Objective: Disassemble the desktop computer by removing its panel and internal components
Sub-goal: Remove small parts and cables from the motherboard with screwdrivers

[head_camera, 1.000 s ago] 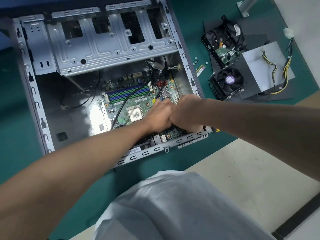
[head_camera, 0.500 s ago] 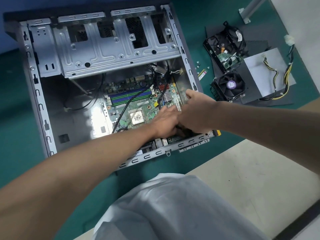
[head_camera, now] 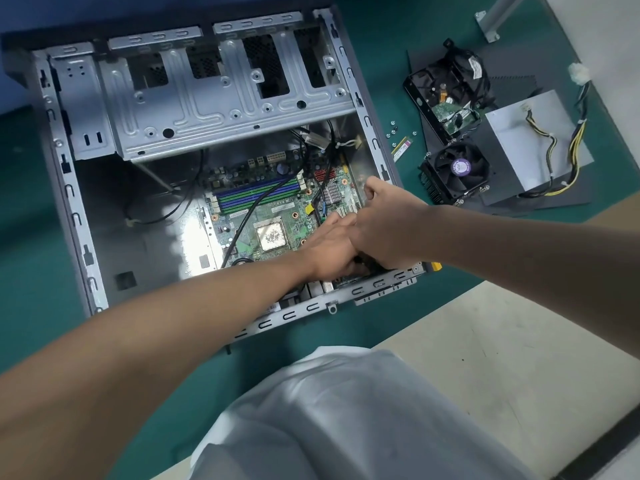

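The open grey computer case (head_camera: 311,308) lies on its side on a green mat. Inside it, the green motherboard (head_camera: 277,209) shows a bare CPU (head_camera: 272,235) and blue memory slots (head_camera: 256,195). Both hands meet at the board's lower right corner. My right hand (head_camera: 384,223) is curled around a dark card (head_camera: 363,266) that is mostly hidden, with its thumb raised near the case wall. My left hand (head_camera: 332,247) lies flat beside it, its fingertips hidden under the right hand. Black cables (head_camera: 249,216) cross the board.
The empty metal drive cage (head_camera: 214,109) spans the top of the case. To its right lie a hard drive (head_camera: 446,98), a cooler fan (head_camera: 457,171), a power supply (head_camera: 526,143) with cables, a memory stick (head_camera: 401,147), loose screws (head_camera: 393,129) and a dark panel (head_camera: 554,199).
My right hand has shifted up along the board's right edge and lifted its thumb. My left hand has flattened and stayed near the CPU. The view has tilted slightly.
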